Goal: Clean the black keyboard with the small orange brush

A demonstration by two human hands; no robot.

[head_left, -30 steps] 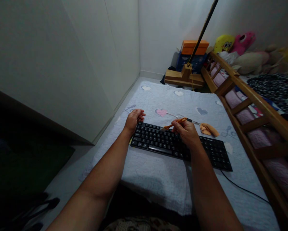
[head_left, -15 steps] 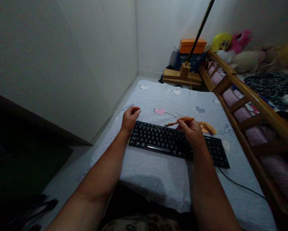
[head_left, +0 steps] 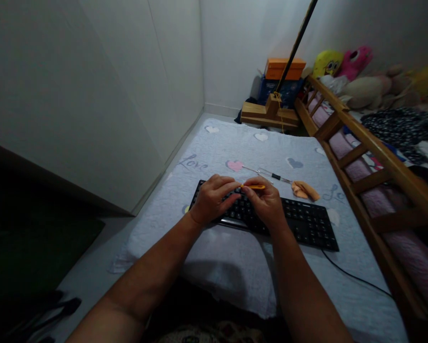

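A black keyboard (head_left: 303,221) lies across the light blue, heart-patterned cloth (head_left: 228,252). My right hand (head_left: 265,200) is over its middle, pinching a slim orange brush (head_left: 257,187) between thumb and fingers. The brush lies nearly level, its tip pointing left. My left hand (head_left: 215,197) is above the keyboard's left part, its fingers stretched to the brush's tip and the thumb apart from them. Whether those fingers touch the tip, I cannot tell. Both hands hide many of the keys.
Behind the keyboard lie thin metal tools with a black grip (head_left: 276,176) and a folded orange-tan cloth (head_left: 304,190). A cable (head_left: 356,275) runs off to the right. A wooden bed rail (head_left: 363,128) borders the right side, a pale cabinet (head_left: 128,95) the left.
My left hand has moved right from the keyboard's left end to the brush's tip. My right hand has shifted left with the brush, uncovering more of the tools and right-hand keys.
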